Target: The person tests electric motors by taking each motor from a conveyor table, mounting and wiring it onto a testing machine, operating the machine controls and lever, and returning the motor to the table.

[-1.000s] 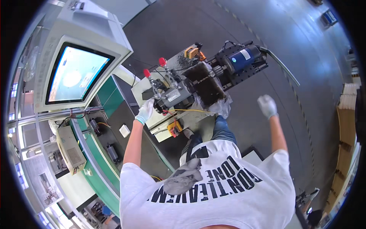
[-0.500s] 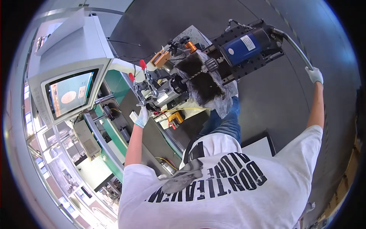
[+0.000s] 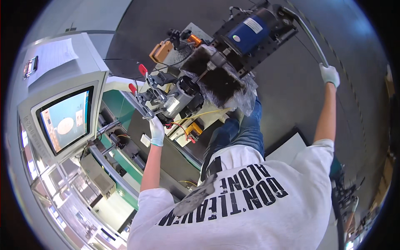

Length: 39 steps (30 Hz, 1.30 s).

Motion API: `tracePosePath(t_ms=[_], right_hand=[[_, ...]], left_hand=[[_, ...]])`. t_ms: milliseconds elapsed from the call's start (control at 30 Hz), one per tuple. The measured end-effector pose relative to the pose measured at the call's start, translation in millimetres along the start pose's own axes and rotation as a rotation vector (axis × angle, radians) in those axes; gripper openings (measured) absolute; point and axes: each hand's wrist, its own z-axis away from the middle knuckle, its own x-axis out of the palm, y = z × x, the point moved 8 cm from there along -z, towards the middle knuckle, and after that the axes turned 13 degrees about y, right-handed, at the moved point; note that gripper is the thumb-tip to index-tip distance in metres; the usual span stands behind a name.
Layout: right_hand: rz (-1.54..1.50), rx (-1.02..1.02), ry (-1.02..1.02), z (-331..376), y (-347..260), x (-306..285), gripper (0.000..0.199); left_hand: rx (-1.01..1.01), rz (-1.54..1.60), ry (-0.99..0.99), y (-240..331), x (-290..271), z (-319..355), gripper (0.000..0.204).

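My right hand (image 3: 330,76), in a white glove, is closed around the end of a long metal lever (image 3: 308,35). The lever runs to a blue cylindrical motor (image 3: 249,32), in front of which a chuck (image 3: 216,61) carries a drill bit (image 3: 202,75). The bit points at the dark end of a silver cylindrical motor (image 3: 174,104) held in a fixture. My gloved left hand (image 3: 156,130) is at the metal end of a toggle clamp (image 3: 146,109) with red handle tips, its fingers curled against it and partly hidden.
A dark tray (image 3: 214,85) wrapped in clear plastic lies under the bit. To the left stands a grey cabinet with a lit screen (image 3: 66,121). An orange block (image 3: 161,51) and a yellow part with wires (image 3: 193,130) flank the fixture. Another person's arm shows at lower right.
The view has shifted and turned, so the machine sits higher and further left. The lever slants more steeply, with my right hand still on it. My left hand stays by the clamp.
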Motion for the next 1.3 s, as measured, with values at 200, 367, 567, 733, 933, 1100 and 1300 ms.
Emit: tracePosePath(t_ms=[200,367,567,733,933,1100,1300], right_hand=[[-0.133,0.113,0.003,57.0,-16.3,11.5,0.05],[-0.16,0.068,-0.004,44.0,4.5,15.4,0.056],[0.072,-0.243,0.697,0.1,-25.8,-79.8,0.067],[-0.317,-0.485,0.699,88.5,-45.1,-78.6,0.061],[0.188,-0.492,-0.67,286.2,28.5,73.9,0.068],[0.448,-1.079,-1.176,431.9,16.8,122.4,0.047],[0.472,-1.929,-0.692,383.4,-86.8,190.5,0.049]], left_hand=[[0.157,-0.268,-0.039,-30.7,-29.9,-32.5,0.053],[0.124,-0.153,-0.01,-23.6,-19.7,-26.4,0.05],[0.115,-0.173,0.133,10.8,-41.7,-7.8,0.044],[0.372,-0.487,0.334,64.7,-83.4,6.4,0.035],[0.457,-0.91,0.742,-136.6,-258.8,-29.7,0.05],[0.27,-0.735,0.7,-275.7,-322.9,4.6,0.049],[-0.034,-0.301,0.768,-267.9,-234.4,225.9,0.049]])
